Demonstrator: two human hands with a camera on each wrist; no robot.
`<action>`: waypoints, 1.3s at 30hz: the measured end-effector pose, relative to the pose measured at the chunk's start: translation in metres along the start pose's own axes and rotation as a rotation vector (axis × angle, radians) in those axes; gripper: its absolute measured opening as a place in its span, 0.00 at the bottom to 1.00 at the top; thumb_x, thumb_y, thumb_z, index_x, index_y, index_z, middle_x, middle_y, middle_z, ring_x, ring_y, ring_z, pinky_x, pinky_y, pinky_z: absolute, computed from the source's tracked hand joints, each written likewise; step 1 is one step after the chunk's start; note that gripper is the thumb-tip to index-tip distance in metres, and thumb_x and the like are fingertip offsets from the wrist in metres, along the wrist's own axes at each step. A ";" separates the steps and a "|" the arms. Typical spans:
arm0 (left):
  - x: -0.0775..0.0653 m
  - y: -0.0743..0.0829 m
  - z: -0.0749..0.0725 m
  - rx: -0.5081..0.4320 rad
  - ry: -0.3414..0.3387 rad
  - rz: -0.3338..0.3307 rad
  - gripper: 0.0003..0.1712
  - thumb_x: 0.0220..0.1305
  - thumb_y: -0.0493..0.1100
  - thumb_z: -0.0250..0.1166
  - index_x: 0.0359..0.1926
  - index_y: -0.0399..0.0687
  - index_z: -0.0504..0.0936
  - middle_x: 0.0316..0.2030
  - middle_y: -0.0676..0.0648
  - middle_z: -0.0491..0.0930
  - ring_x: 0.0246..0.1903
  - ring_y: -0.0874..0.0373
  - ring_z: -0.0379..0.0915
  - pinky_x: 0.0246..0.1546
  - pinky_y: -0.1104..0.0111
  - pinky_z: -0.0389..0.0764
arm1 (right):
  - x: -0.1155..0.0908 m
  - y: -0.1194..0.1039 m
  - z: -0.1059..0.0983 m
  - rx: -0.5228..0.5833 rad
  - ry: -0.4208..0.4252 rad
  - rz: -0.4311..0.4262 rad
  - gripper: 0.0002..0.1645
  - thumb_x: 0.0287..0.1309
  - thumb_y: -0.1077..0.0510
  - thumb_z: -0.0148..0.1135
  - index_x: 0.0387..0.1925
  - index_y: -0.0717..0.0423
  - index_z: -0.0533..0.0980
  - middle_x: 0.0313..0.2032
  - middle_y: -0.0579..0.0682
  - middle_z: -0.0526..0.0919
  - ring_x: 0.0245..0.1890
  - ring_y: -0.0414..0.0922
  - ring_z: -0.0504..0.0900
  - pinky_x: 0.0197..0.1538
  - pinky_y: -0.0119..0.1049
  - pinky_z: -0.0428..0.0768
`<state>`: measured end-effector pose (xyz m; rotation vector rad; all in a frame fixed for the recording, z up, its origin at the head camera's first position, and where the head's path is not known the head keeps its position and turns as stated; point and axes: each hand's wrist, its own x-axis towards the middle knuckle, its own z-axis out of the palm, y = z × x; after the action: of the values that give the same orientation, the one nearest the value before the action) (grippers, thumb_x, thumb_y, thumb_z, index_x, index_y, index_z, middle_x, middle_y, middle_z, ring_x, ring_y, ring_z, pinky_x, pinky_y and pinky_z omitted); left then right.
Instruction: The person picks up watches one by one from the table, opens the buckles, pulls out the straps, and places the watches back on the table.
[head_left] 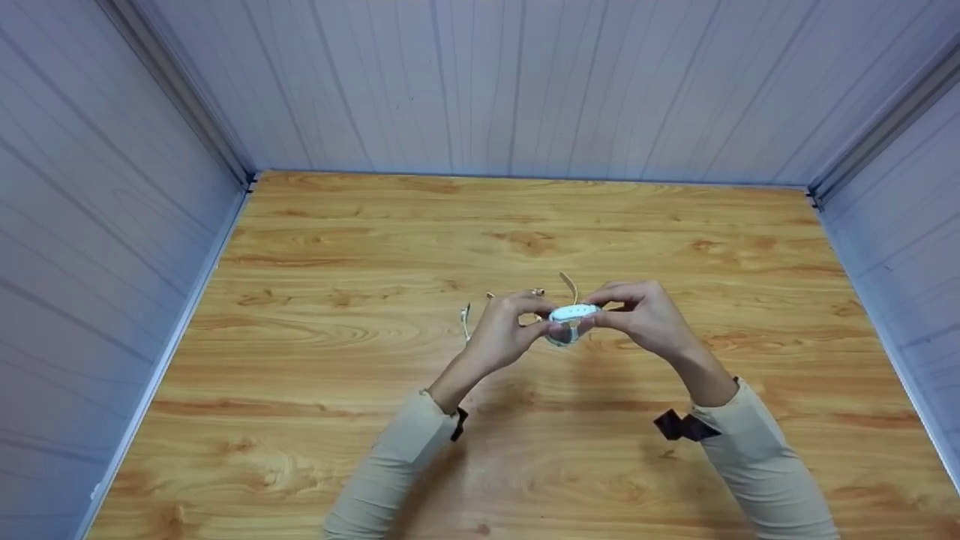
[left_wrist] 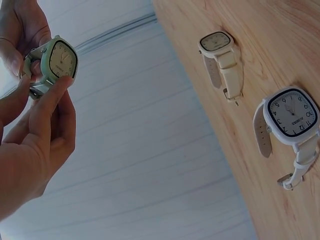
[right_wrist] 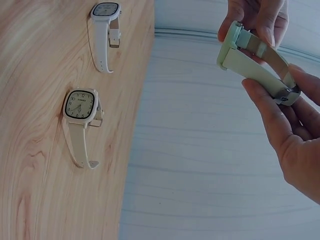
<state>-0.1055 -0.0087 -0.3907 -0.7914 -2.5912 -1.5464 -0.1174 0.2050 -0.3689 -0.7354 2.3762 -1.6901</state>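
Observation:
A pale green watch (head_left: 576,310) with a squarish case is held up above the table between both hands. The left hand (head_left: 506,330) pinches it from the left side, the right hand (head_left: 646,319) from the right. In the left wrist view the dial of the green watch (left_wrist: 63,59) faces outward, with left-hand fingers against the case. In the right wrist view its strap (right_wrist: 255,75) forms a loop, and the right hand (right_wrist: 295,135) grips the metal buckle end. Whether the buckle is fastened, I cannot tell.
A white watch (left_wrist: 292,114) and a cream watch (left_wrist: 216,42) lie on the wooden table (head_left: 315,420) beyond the hands, partly hidden by them in the head view. Pale panel walls (head_left: 480,82) enclose the table's back and both sides.

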 end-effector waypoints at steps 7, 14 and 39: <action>0.000 -0.001 -0.001 0.012 -0.010 -0.016 0.12 0.55 0.37 0.66 0.41 0.36 0.83 0.41 0.42 0.81 0.50 0.50 0.72 0.45 0.69 0.76 | 0.000 0.000 -0.002 0.023 -0.006 0.015 0.10 0.50 0.65 0.66 0.35 0.66 0.81 0.35 0.58 0.81 0.34 0.46 0.79 0.33 0.36 0.81; 0.000 -0.002 0.000 -0.020 -0.017 -0.041 0.12 0.56 0.36 0.65 0.42 0.36 0.82 0.42 0.41 0.79 0.45 0.50 0.75 0.39 0.74 0.77 | 0.002 0.000 -0.003 0.016 -0.018 0.035 0.10 0.51 0.64 0.65 0.36 0.65 0.81 0.36 0.58 0.81 0.36 0.47 0.79 0.35 0.38 0.81; -0.001 0.005 0.005 0.090 0.047 -0.006 0.09 0.54 0.35 0.66 0.37 0.37 0.81 0.35 0.44 0.78 0.37 0.56 0.76 0.36 0.77 0.76 | 0.002 0.003 0.008 -0.166 -0.026 -0.088 0.13 0.51 0.63 0.65 0.40 0.63 0.80 0.36 0.53 0.81 0.36 0.46 0.80 0.36 0.32 0.80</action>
<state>-0.1011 -0.0034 -0.3889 -0.7303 -2.6108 -1.4208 -0.1171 0.1978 -0.3737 -0.8941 2.5237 -1.5172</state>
